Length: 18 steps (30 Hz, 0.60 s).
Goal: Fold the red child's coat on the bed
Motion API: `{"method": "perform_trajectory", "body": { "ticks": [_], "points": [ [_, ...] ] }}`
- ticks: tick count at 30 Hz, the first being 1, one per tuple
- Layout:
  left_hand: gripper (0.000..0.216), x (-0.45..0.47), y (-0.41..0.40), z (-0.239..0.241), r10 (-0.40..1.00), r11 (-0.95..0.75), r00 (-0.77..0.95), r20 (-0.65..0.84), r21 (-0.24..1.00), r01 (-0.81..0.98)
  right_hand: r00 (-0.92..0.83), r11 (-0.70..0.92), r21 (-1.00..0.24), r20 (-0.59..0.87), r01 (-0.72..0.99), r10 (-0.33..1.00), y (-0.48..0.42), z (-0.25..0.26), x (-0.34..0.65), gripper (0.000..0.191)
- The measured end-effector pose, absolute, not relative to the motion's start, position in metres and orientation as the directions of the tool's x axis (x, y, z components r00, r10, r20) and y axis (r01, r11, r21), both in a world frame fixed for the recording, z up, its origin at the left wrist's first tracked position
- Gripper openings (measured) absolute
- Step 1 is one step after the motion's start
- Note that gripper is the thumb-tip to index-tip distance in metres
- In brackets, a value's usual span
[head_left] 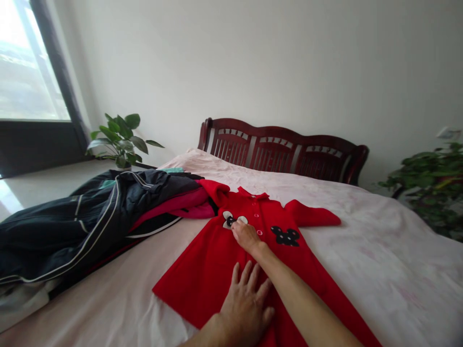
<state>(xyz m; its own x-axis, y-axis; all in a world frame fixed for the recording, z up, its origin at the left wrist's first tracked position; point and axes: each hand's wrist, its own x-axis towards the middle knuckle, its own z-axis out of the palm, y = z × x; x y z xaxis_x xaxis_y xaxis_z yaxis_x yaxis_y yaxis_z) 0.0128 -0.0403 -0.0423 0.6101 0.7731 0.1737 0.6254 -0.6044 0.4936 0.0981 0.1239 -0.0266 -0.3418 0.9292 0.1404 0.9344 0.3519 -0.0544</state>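
A red child's dress [217, 270] with short sleeves, pink buttons and two mouse-head patches lies spread flat on the bed [379, 260]. My left hand [246, 303] rests flat on its lower part, fingers stretched and apart. My right hand [245, 235] reaches further up and presses on the chest of the dress, beside the white and black patch [231, 220]; its fingers lie flat on the cloth. The black patch [285, 236] sits to the right of that hand. Neither hand holds anything.
A heap of dark clothes with white piping and a magenta garment [90, 221] lies on the left of the bed, touching the dress's sleeve. A dark red wooden headboard [282, 149] stands behind. Potted plants stand at the left [119, 140] and right [430, 188]. A window [29, 62] is far left.
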Motion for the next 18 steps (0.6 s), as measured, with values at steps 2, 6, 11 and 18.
{"method": "perform_trajectory", "body": {
  "ticks": [2,6,11,18],
  "points": [
    [0.062,0.013,-0.041,-0.042,0.776,-0.601,0.608,0.171,0.493,0.629,-0.278,0.292,-0.067,0.167,0.954,0.946,0.126,-0.029,0.102,0.028],
    [0.062,0.012,-0.041,-0.042,0.775,-0.605,0.608,0.172,0.481,0.635,-0.101,0.131,-0.113,0.241,0.985,0.965,0.135,-0.028,0.122,0.036],
    [0.06,0.012,-0.04,-0.044,0.782,-0.597,0.601,0.166,0.478,0.645,-0.163,0.204,-0.135,0.265,0.97,0.95,0.133,-0.021,0.14,0.032],
    [0.061,0.015,-0.039,-0.049,0.782,-0.604,0.6,0.169,0.444,0.662,-0.32,0.345,-0.099,0.206,0.933,0.925,0.116,-0.027,0.115,0.02]
  ]
}}
